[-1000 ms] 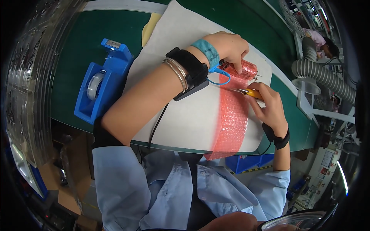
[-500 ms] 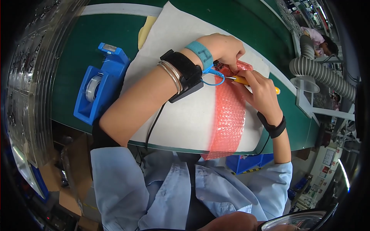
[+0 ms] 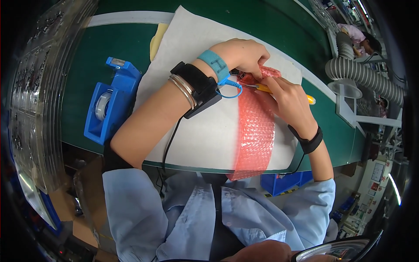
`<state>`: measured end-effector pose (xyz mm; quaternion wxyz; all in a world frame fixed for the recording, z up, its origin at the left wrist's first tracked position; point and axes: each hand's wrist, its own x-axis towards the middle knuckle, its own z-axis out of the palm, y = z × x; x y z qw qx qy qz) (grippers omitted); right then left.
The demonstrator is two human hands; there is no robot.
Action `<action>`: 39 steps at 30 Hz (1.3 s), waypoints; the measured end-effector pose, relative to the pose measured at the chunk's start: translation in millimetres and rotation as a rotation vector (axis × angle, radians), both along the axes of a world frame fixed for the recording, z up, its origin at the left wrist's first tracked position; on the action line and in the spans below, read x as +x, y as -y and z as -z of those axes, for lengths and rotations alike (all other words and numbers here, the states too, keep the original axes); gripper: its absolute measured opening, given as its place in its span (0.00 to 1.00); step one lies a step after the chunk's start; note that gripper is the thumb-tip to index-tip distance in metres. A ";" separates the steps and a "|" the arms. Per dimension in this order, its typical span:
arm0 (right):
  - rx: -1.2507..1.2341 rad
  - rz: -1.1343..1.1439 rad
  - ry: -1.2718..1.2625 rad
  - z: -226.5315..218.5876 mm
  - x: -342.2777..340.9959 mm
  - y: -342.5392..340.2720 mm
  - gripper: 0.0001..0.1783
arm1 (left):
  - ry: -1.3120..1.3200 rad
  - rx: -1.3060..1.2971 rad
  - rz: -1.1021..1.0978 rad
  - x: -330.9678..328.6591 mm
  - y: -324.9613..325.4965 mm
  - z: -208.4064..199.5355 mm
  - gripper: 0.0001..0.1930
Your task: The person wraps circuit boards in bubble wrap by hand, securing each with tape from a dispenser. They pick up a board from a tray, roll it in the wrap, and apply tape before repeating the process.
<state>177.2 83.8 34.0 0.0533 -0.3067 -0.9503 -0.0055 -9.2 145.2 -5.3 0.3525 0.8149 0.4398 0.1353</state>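
My left hand [image 3: 244, 56] reaches across to the far end of a strip of red bubble wrap [image 3: 254, 131], its fingers curled down and closed on the folded part. Something dark, too covered to name, shows in that fold. My right hand [image 3: 291, 101] grips a yellow utility knife [image 3: 264, 88] with its slim metal tip pointing left, at the bubble wrap just below my left fingers. A teal wrist strap [image 3: 214, 63] with a blue cord is on my left wrist. The wrap runs toward me and hangs over the table's near edge.
A white sheet [image 3: 192, 139] covers part of the green table [image 3: 78, 61]. Left of it stands a blue tape dispenser [image 3: 115, 96]. Clear plastic trays [image 3: 35, 109] are stacked at far left. A grey flexible duct [image 3: 366, 76] and a person [image 3: 358, 37] are at right.
Both hands, the knife and the bubble wrap appear slightly farther left in the picture, as does the tape dispenser. The hold of each hand stays the same.
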 end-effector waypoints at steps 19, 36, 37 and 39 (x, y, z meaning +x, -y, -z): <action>-0.012 0.098 0.104 -16.7 36.5 3.5 0.08 | 0.080 0.086 -0.020 -3.8 15.4 -1.0 0.17; 0.017 0.174 0.130 -14.8 75.7 7.8 0.08 | 0.085 0.060 -0.021 -4.3 16.5 -5.3 0.18; 0.021 0.174 0.127 -14.3 76.7 7.5 0.08 | 0.083 0.063 -0.020 -4.5 16.2 -5.3 0.18; -0.003 0.203 0.025 -12.1 82.8 6.5 0.09 | 0.106 0.062 -0.011 -3.9 15.2 -2.6 0.18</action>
